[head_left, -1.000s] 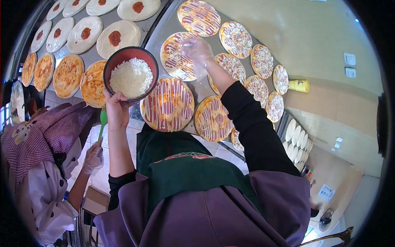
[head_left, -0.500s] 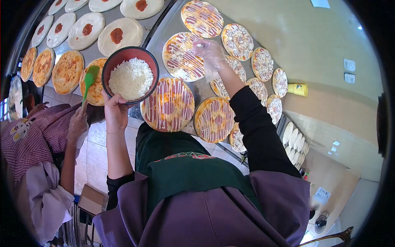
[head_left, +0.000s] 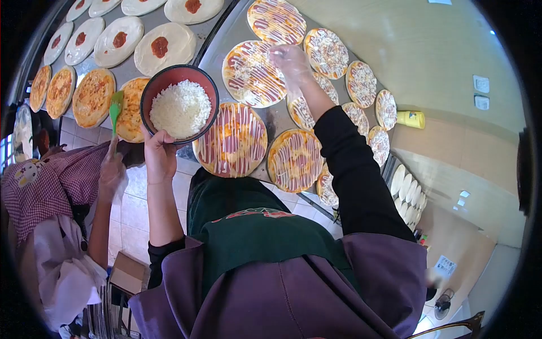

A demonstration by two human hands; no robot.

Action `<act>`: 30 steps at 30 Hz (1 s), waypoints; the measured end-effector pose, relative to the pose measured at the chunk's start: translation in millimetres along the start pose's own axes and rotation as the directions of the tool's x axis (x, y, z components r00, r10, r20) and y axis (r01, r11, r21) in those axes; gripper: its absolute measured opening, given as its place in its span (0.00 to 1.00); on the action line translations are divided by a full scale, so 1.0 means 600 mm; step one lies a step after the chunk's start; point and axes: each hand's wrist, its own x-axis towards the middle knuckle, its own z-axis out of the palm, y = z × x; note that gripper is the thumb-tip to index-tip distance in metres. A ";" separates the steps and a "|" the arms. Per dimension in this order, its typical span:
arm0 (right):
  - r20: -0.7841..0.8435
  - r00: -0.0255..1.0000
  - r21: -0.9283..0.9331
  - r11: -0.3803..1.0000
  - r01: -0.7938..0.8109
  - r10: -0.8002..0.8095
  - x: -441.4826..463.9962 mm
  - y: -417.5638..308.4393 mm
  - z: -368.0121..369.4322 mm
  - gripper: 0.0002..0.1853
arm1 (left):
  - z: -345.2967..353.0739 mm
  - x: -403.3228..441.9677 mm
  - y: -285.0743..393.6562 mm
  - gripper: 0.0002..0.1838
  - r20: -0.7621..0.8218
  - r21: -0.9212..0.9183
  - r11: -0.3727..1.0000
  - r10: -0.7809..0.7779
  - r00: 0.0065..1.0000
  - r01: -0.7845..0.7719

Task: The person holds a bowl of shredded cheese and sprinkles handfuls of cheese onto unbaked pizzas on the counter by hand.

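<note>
- Holding the bowl (head_left: 145, 104) just off the near left corner of the counter (head_left: 275, 120), the left hand (head_left: 160, 155) has its fingers gripping the rim and side, the thumb uppermost; crumbly white topping (head_left: 182, 109) fills much of it.
- At the counter's near edge lie two large pizzas, the left one (head_left: 230, 141) and the right one (head_left: 294, 161), both striped with white sauce and showing no white crumbs.
- Beyond them, the right hand (head_left: 293, 63), in a clear glove, is over the right side of the crumbed pizza (head_left: 245, 73). Its fingers are drawn together; whether topping is between them, I cannot tell.
- The step in hand looks like scattering topping: clumps lie at this pizza's left, top and bottom, more thinly at its right. An even cover would call for a loose release there, and a refill for a reach back across to the bowl.
- Off to the left, a co-worker's hand (head_left: 112, 175) holds a green spatula (head_left: 115, 112) at a sauced base (head_left: 134, 101).
- Toward the counter's far edge is another striped pizza (head_left: 276, 21); smaller crumbed pizzas (head_left: 360, 83) line the right side, near a yellow container (head_left: 412, 118).
</note>
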 end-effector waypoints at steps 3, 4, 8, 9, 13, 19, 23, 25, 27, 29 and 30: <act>-0.027 0.999 -0.115 0.992 -0.048 0.045 -0.020 0.012 -0.019 0.09 | -0.006 -0.003 0.003 0.39 0.022 0.013 1.000 0.014 1.000 -0.014; -0.029 0.999 -0.115 0.992 -0.046 0.043 -0.028 0.017 -0.025 0.10 | -0.007 -0.004 0.002 0.39 0.022 0.010 1.000 0.014 1.000 -0.014; 0.088 0.989 -0.027 0.992 -0.121 0.123 -0.043 0.049 -0.019 0.10 | -0.011 -0.003 -0.002 0.40 0.007 -0.007 1.000 0.018 1.000 -0.018; 0.087 0.989 -0.027 0.992 -0.121 0.123 -0.049 0.043 -0.018 0.10 | -0.011 -0.003 -0.002 0.40 0.006 -0.007 1.000 0.011 1.000 -0.011; 0.134 0.991 -0.080 0.997 0.010 0.000 -0.064 0.023 0.006 0.09 | -0.003 -0.007 -0.001 0.39 0.009 0.010 1.000 -0.002 1.000 0.002; 0.006 0.999 -0.190 0.981 0.050 -0.050 -0.068 -0.034 0.000 0.09 | 0.001 -0.008 -0.007 0.42 0.010 -0.070 0.997 -0.032 0.999 0.033; 0.089 0.996 -0.267 0.964 0.017 0.007 -0.071 -0.028 -0.013 0.09 | 0.008 -0.014 -0.006 0.41 0.022 -0.061 0.998 -0.027 0.999 0.028; 0.138 0.990 -0.245 0.969 0.026 0.008 -0.079 -0.020 -0.014 0.09 | 0.014 -0.017 -0.003 0.40 0.027 -0.050 0.999 -0.020 0.999 0.022; 0.186 0.982 -0.223 0.974 0.034 0.008 -0.088 -0.020 -0.015 0.09 | 0.017 -0.018 -0.002 0.37 0.023 -0.034 0.999 -0.028 0.999 0.028; 0.259 0.966 -0.223 0.972 0.070 -0.010 -0.102 -0.030 -0.014 0.09 | 0.022 -0.019 -0.001 0.36 0.017 -0.044 0.999 -0.027 1.000 0.028; 0.258 0.966 -0.224 0.972 0.068 -0.008 -0.109 -0.040 -0.014 0.09 | 0.024 -0.018 -0.002 0.35 0.010 -0.053 0.998 -0.025 1.000 0.025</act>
